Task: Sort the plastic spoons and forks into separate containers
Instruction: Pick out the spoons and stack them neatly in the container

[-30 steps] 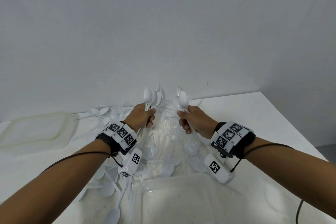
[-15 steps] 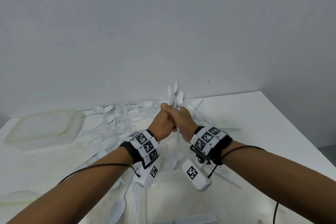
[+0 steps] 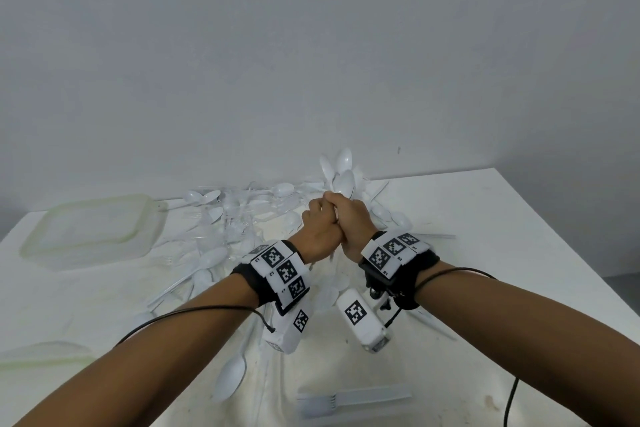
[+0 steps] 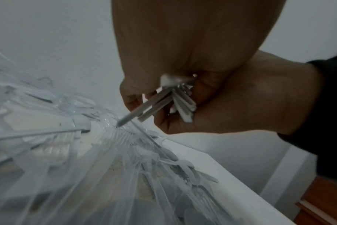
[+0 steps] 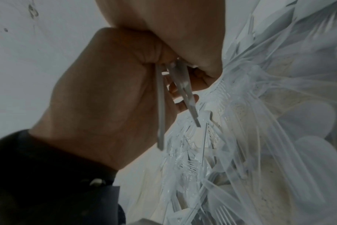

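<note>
Both hands are raised above the middle of the white table [image 3: 485, 218] and pressed against each other. The left hand [image 3: 317, 230] and the right hand [image 3: 353, 222] are each closed into a fist around one shared bunch of white plastic spoons [image 3: 341, 177], held upright: the bowls fan out above the knuckles, toward the far edge. In the left wrist view the handles [image 4: 173, 100] protrude below the curled fingers as a tight sheaf; in the right wrist view fewer handles [image 5: 180, 85] show, splayed apart beneath the fist. Which hand bears most of the bunch cannot be determined. Below the hands, a loose heap of white spoons and clear forks [image 3: 228, 229] is spread across the table's centre, reaching the far edge. A lone white spoon [image 3: 230, 376] lies nearer the front edge, left of centre, and one fork [image 3: 349, 404] lies flat near the front edge, just right of centre. A translucent rectangular container [image 3: 93, 232] sits toward the far left corner, well apart from the hands; its contents cannot be made out. A second pale container rim [image 3: 41, 355] shows at the left edge. Each wrist carries a black band with marker tags [image 3: 282, 270].
</note>
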The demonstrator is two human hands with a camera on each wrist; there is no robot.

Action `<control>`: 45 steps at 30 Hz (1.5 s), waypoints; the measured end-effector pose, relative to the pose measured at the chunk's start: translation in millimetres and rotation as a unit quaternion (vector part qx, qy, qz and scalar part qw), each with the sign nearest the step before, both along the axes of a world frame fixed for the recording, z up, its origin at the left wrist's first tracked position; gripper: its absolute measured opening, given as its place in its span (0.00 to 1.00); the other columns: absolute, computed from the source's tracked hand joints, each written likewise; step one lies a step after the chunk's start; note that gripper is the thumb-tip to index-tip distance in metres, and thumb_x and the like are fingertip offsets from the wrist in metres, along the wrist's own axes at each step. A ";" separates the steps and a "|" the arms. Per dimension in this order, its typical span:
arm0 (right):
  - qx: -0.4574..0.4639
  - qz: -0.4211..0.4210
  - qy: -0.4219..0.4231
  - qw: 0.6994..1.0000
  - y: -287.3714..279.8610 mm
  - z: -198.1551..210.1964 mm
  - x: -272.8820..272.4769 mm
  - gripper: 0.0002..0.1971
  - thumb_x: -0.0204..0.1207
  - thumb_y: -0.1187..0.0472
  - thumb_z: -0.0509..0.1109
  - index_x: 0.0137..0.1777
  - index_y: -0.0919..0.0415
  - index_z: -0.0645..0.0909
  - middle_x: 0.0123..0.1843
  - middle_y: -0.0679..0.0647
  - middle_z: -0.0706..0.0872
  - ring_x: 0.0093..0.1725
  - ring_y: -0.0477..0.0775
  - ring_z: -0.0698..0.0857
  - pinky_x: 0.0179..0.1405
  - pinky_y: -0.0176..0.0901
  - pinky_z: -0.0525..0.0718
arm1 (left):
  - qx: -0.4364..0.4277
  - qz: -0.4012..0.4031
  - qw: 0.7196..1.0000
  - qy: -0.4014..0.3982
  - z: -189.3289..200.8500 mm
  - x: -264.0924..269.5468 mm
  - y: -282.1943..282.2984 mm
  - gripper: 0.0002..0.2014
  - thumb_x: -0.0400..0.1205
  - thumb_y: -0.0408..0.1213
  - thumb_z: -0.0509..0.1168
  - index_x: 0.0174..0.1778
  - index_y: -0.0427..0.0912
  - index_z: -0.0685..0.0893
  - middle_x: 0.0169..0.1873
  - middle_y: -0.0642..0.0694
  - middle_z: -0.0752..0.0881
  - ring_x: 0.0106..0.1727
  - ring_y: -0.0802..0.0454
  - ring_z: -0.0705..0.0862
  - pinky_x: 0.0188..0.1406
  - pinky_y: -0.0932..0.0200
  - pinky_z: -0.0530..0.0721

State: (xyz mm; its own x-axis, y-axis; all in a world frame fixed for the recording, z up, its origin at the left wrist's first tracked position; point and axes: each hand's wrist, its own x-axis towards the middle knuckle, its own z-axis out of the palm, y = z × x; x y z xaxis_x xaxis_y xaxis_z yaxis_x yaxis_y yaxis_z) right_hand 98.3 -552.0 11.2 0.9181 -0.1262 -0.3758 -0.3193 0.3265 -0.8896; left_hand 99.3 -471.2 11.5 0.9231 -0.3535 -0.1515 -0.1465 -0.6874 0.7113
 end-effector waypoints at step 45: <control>-0.148 0.253 -0.020 0.956 -26.8 15.5 -7.1 0.05 0.73 0.71 0.74 0.44 0.67 0.80 0.33 0.61 0.82 0.26 0.54 0.80 0.26 0.43 0.82 | -0.233 0.147 0.961 0.016 33.6 15.9 25.6 0.23 0.64 0.36 0.61 0.56 0.33 0.75 0.42 0.41 0.81 0.42 0.43 0.82 0.41 0.44 0.83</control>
